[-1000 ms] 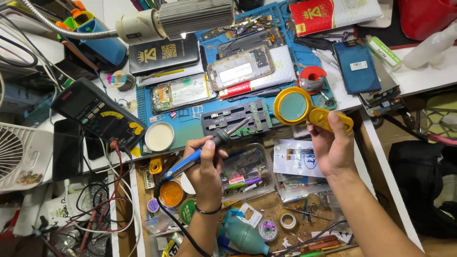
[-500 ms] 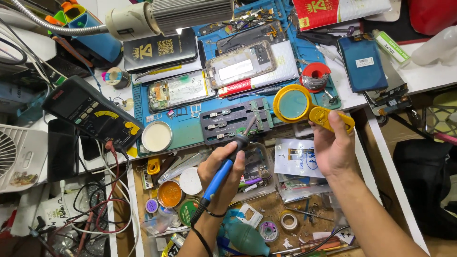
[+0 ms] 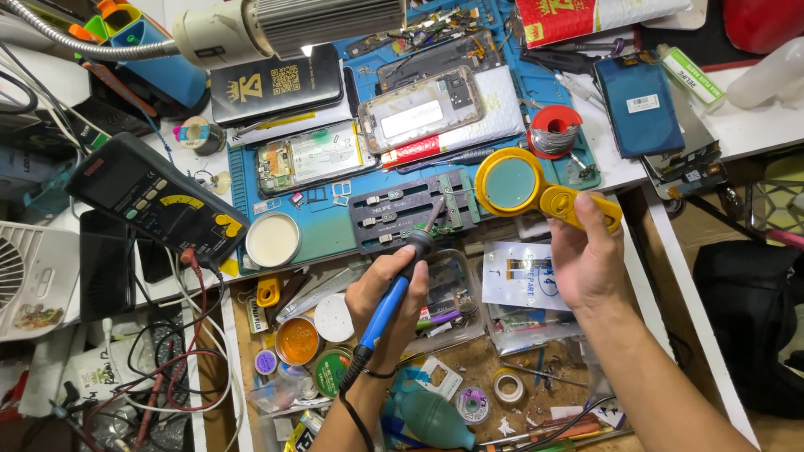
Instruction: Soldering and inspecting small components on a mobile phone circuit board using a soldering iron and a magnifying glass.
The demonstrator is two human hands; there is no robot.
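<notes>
left hand point(image 3: 387, 295) grips soldering iron point(image 3: 400, 283) | right hand point(image 3: 586, 259) grips yellow magnifier point(image 3: 536, 189)

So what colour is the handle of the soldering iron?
Blue, with a black grip near the tip; the soldering iron shows best in the head view.

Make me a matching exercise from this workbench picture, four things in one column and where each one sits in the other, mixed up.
Things:
1. blue-handled soldering iron
2. yellow-framed round magnifying glass
3. black multimeter with a yellow dial
4. round white open tin

Places:
A. in the right hand, over the blue mat's right part
B. on the blue mat's lower left corner
C. in the left hand, tip on the grey board holder
D. left of the blue mat

Pairs: 1-C, 2-A, 3-D, 4-B
</notes>
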